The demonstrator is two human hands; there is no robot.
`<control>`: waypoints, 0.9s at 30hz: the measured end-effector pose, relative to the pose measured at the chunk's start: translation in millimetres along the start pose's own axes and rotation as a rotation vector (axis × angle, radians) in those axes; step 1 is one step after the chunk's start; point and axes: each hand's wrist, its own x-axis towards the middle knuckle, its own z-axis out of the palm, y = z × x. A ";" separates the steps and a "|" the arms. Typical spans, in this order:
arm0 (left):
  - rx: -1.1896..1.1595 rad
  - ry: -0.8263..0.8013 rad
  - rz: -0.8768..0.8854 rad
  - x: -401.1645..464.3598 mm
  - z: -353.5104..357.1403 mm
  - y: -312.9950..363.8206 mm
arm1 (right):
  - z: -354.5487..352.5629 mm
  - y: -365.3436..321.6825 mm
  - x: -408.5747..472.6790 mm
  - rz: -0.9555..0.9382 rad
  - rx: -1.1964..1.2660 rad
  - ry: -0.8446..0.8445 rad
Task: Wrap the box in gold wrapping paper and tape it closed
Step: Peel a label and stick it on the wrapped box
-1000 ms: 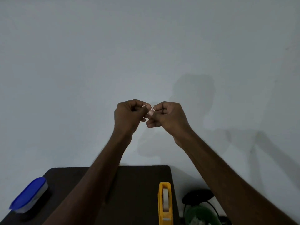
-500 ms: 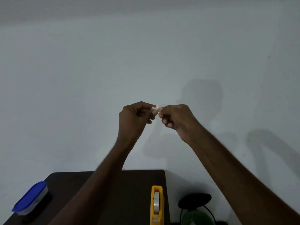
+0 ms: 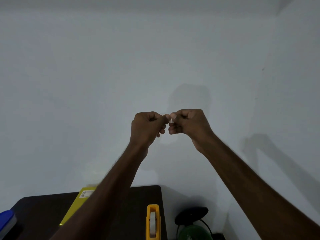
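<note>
Both hands are raised in front of the grey wall, fingertips meeting. My left hand (image 3: 149, 126) and my right hand (image 3: 187, 124) each pinch an end of a small piece of clear tape (image 3: 171, 120), only a pale sliver of which shows between the fingertips. A yellow tape dispenser (image 3: 152, 220) with a white roll stands on the dark table (image 3: 43, 213) near its right edge. A gold-wrapped box (image 3: 76, 207) lies on the table, mostly hidden under my left forearm; a small white label shows at its far corner.
A blue-lidded container (image 3: 7, 222) sits at the table's left edge. Right of the table, lower down, are a black object (image 3: 191, 214) and a green round object (image 3: 193, 232) with a black cord. The wall fills the upper view.
The view has shifted, so the gold box now shows beside my left forearm. My hands stay together at the tape, with the fingertips closer than half a second ago.
</note>
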 end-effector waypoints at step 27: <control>0.458 -0.001 -0.262 -1.3 236.0 -208.9 | -204.0 243.8 40.4 0.493 0.016 0.011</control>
